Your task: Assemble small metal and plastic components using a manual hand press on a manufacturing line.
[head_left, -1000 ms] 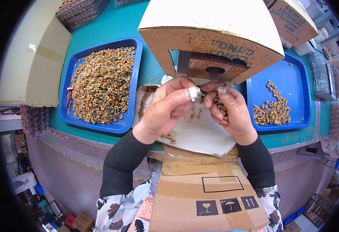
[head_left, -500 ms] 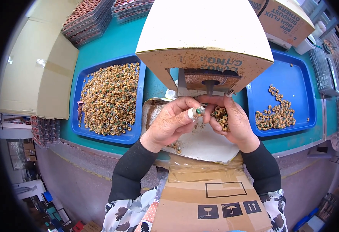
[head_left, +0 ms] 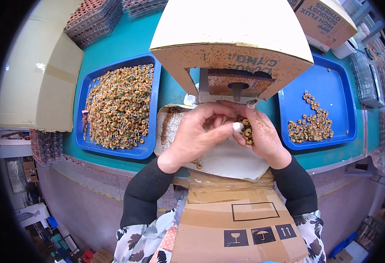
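Note:
My right hand [head_left: 266,136] is curled around several copper-wound ring coils [head_left: 247,133], which show between its thumb and fingers. Close against it, my left hand [head_left: 199,138] has its fingers bent and its taped thumb pointing at those coils. Whatever the left fingertips pinch is hidden. Both hands are just in front of a cardboard box [head_left: 170,57] with a cut-out opening, where a grey metal spindle [head_left: 237,91] shows. Beneath them lies a white sheet [head_left: 227,168] dusted with brown specks, with a few loose coils by the left wrist.
On the left, a blue tray [head_left: 146,151] is heaped with coils. A second blue tray [head_left: 346,105] on the right holds a smaller pile. Stacked plastic trays [head_left: 94,22] and a large carton [head_left: 39,83] stand at the left; another carton [head_left: 326,22] is at the back right.
My left hand has turned in towards the right hand, and the green-and-copper coil seen in its fingertips is now out of sight. The right hand still holds its coils.

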`<action>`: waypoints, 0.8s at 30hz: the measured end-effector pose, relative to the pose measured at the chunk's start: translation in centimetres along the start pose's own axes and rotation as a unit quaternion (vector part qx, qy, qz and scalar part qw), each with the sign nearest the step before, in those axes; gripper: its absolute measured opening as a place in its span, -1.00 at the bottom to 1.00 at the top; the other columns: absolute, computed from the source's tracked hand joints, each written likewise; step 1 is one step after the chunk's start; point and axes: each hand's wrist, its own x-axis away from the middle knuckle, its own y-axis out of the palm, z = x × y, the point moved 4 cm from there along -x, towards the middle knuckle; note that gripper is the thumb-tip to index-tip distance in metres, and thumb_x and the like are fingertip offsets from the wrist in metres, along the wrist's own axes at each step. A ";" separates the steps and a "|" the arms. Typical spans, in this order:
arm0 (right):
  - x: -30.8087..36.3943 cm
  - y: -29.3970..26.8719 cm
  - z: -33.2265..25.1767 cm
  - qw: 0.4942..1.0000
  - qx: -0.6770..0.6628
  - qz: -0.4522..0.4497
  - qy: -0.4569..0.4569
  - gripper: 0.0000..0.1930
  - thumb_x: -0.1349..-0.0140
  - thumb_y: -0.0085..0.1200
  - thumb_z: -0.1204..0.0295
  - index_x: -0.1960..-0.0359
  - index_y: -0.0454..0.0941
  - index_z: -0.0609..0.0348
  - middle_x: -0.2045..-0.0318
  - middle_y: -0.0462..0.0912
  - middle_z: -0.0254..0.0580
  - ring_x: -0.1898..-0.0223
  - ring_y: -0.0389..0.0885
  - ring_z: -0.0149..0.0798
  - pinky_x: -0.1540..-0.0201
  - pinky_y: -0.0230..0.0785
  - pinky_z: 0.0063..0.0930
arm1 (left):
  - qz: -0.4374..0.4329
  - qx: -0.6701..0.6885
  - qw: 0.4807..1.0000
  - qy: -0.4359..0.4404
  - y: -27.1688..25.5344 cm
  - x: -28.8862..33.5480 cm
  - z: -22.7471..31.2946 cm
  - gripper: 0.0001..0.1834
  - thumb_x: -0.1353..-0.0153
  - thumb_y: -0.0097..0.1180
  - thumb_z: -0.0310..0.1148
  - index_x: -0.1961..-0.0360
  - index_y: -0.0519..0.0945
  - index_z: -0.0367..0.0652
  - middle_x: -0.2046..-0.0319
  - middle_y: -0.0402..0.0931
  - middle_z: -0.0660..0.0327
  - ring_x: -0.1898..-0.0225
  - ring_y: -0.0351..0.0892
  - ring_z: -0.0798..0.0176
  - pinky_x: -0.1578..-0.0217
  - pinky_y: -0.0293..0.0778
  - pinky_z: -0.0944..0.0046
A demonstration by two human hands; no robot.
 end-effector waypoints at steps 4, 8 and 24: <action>0.1 -0.2 0.4 0.998 0.069 -0.009 -0.009 -0.41 -0.42 -0.36 -0.04 -0.18 0.37 0.19 0.42 0.48 -0.40 0.57 0.26 -0.60 0.57 0.12 -0.73 | 0.024 -0.251 0.947 0.197 0.6 0.2 2.2 -0.80 -0.05 0.24 -0.43 0.26 0.59 -0.19 0.21 0.56 0.20 0.48 0.57 0.25 0.44 0.52 0.32; 0.1 0.3 -0.2 0.995 0.099 0.007 0.005 -0.42 -0.41 -0.34 -0.03 -0.19 0.36 0.18 0.40 0.48 -0.40 0.56 0.25 -0.59 0.55 0.13 -0.73 | 0.037 -0.281 0.919 0.274 0.6 0.4 1.8 -0.81 -0.02 0.24 -0.43 0.29 0.58 -0.19 0.24 0.55 0.18 0.46 0.58 0.16 0.45 0.53 0.27; -0.1 -0.8 0.2 0.989 -0.134 -0.010 0.064 -0.64 -0.37 -0.11 0.31 -0.08 0.39 0.29 0.41 0.51 -0.29 0.69 0.18 -0.62 0.72 -0.04 -0.77 | -0.067 0.262 0.958 -0.100 -0.9 0.0 -1.3 -0.78 -0.21 0.14 -0.32 0.30 0.53 -0.29 0.41 0.54 0.30 0.53 0.29 0.58 0.55 0.26 0.50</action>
